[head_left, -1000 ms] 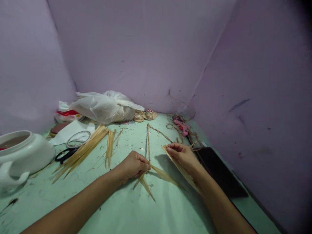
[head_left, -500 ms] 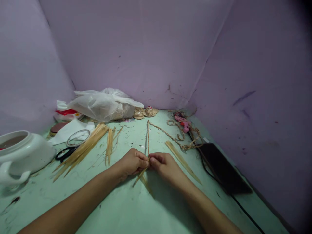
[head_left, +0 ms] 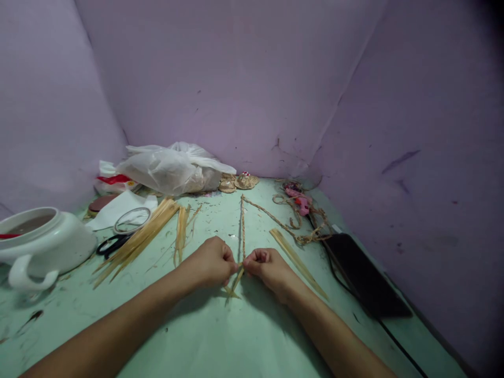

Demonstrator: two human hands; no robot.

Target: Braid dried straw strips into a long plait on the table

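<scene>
A thin braided cord [head_left: 243, 226] of dry, straw-coloured fibre runs from a point at the back of the table down to my hands. My left hand [head_left: 216, 262] pinches a leaf strip [head_left: 236, 286] at the near end of the braid. Fingertips of my right hand [head_left: 268, 266] are closed on the braid's near end, close beside the left. Loose strip ends stick out below the fingers. A single flat dry strip [head_left: 299, 265] lies on the table right of my right hand.
Left are a bundle of dry strips [head_left: 137, 239], black-handled scissors [head_left: 112, 245], a tape roll [head_left: 132, 220] and a white pot [head_left: 74, 241]. A plastic bag [head_left: 169, 170] lies behind. A pink glue gun [head_left: 299, 199], tangled cord [head_left: 311, 239] and black phone-like slab [head_left: 366, 273] sit right.
My right hand has let go of the flat strip, which now lies on the table, and has come to the braid's end. My left hand has drawn slightly away from the braid with a strip.
</scene>
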